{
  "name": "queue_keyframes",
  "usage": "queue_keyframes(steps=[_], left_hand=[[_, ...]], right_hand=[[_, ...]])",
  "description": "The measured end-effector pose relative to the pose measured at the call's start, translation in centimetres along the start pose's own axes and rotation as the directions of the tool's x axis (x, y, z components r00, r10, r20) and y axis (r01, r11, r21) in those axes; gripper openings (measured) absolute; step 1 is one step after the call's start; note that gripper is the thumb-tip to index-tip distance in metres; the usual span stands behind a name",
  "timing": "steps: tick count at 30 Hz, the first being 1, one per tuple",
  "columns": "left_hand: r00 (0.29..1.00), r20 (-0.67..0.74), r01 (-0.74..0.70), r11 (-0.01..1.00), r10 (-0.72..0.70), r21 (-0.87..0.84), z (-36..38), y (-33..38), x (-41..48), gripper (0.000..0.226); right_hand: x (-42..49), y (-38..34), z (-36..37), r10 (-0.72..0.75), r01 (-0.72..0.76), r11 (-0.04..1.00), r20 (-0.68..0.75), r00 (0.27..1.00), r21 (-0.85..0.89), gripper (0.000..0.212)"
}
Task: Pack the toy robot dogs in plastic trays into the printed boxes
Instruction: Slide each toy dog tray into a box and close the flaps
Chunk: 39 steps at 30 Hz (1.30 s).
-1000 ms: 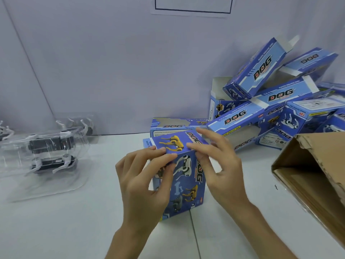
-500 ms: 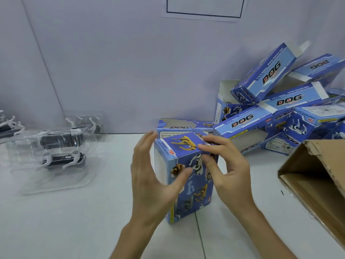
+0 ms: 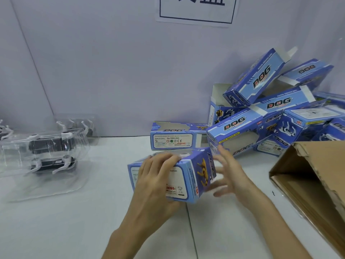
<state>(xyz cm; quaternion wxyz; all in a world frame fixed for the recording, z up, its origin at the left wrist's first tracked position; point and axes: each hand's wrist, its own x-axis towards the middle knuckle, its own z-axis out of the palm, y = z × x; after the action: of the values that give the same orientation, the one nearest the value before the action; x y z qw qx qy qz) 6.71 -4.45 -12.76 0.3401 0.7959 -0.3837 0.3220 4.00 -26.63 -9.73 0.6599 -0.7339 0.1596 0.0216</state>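
Observation:
A blue printed box [image 3: 188,176] lies on its side above the white table, its closed end with the yellow dog picture turned to the right. My left hand [image 3: 155,178] grips it over the top and front, fingers curled round it. My right hand [image 3: 229,172] is beside the box's right end with its fingers spread; it is blurred and I cannot tell whether it touches. Clear plastic trays holding black-and-white toy robot dogs [image 3: 50,156] are stacked at the left.
A second printed box [image 3: 173,139] lies just behind the held one. A heap of several blue boxes [image 3: 270,113], some with open flaps, fills the back right. An open brown carton [image 3: 313,184] stands at the right. The wall [image 3: 112,71] is close behind.
The box stood upright with both hands at its top flap. It has been tipped onto its side, my left hand now gripping it and my right hand off its end.

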Motion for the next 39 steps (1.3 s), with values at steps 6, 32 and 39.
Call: queue_keyframes(steps=[6,32,39], left_hand=[[0.996,0.036,-0.082,0.991,0.079,0.108,0.6,0.7,-0.1,0.106],[0.898,-0.193,0.320,0.887,-0.396,-0.333,0.2,1.7,0.3,0.039],[0.852,-0.345,0.460,0.878,-0.394,0.132,-1.2,-1.1,0.9,0.047]], right_hand=[[-0.4,0.5,-1.4,0.036,-0.058,0.994,0.225,0.974,0.095,0.085],[0.1,0.4,-5.3,-0.302,0.720,0.694,-0.916,0.264,-0.022,0.027],[2.4,2.5,-3.2,-0.625,0.401,0.780,-0.614,0.482,-0.480,0.065]])
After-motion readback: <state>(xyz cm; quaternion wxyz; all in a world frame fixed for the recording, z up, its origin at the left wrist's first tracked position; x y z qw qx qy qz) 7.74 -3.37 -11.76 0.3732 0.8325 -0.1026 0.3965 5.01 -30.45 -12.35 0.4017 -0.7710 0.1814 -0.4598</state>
